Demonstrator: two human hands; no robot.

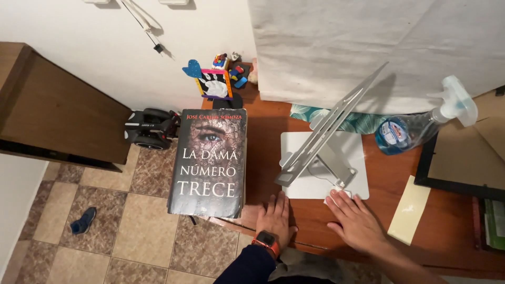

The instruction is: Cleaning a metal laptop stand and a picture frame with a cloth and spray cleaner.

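Left hand: the left hand (274,216) is laid flat on the wooden desk (389,179), fingers together and stretched forward, nothing gripped; a red-and-black watch (266,241) is worn at the wrist.
Right hand: the right hand (354,221) is spread palm down, fingertips resting on the near edge of the stand's white base; nothing is pinched.
Laptop stand: the silver laptop stand (326,142) is seen just ahead of both hands, its arms tilted up and away over the flat plate.
Book: a thick dark-covered book (209,163) is placed at the desk's left edge, just left of the left hand.
Spray bottle: a clear spray bottle (421,126) with blue liquid is lying tilted to the right of the stand.
Further back: colourful toys (221,79) are gathered by the wall.
Right side: a pale yellow card (409,216) is lying beside the right wrist.
Floor: a small blue shoe (83,221) is seen on the tiles.
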